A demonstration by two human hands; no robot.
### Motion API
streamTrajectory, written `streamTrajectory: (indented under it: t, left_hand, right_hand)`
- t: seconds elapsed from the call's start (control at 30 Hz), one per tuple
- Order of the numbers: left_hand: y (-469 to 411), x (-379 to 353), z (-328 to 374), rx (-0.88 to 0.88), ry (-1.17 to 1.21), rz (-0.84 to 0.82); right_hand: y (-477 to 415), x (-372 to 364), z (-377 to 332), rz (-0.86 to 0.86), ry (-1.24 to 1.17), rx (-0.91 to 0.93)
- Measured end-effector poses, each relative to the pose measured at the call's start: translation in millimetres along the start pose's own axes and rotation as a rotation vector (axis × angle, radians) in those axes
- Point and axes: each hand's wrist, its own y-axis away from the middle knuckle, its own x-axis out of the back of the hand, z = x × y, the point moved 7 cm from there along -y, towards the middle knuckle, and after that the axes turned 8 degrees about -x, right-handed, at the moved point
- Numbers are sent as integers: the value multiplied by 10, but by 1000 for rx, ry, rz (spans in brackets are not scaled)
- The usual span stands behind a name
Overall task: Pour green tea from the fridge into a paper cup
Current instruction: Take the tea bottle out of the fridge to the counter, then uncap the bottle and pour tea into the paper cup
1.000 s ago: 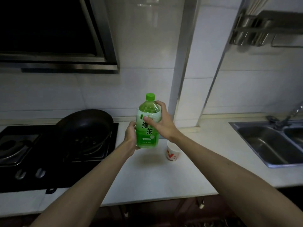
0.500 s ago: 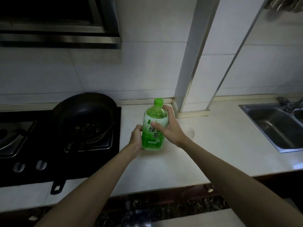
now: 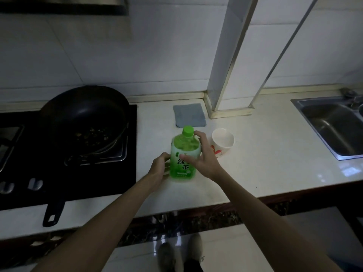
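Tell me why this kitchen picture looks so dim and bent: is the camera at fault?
Head view: light is low, so the black frying pan and stove side sink into shadow, while the bright green tea bottle stands out; a pale glare patch sits on the white countertop near the steel sink; the wide lens tilts the tiled wall column; nothing looks badly blurred.

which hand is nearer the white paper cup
Right. The right hand grips the green tea bottle just beside the white paper cup; the left hand is on the bottle's far side.
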Motion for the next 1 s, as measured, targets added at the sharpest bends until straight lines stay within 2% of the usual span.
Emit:
streamTrajectory:
  t: [0.3, 0.6, 0.7, 0.87, 1.0]
  left_hand:
    - [-153, -33, -279, -8, 115, 73]
    - [-239, -31, -266, -81, 95, 34]
    - [-327, 11, -299, -187, -74, -57]
    - [-383, -59, -368, -439, -358, -322]
    - [-429, -115, -287, -558, -378, -319]
  right_hand:
    - [-46, -48, 336, -86, 119, -11]
    - [-79, -71, 369, -91, 164, 1]
    - [-80, -83, 377, -102, 203, 3]
    - [-84, -81, 338, -111, 340, -11]
    - [-62, -20, 120, -138, 460, 15]
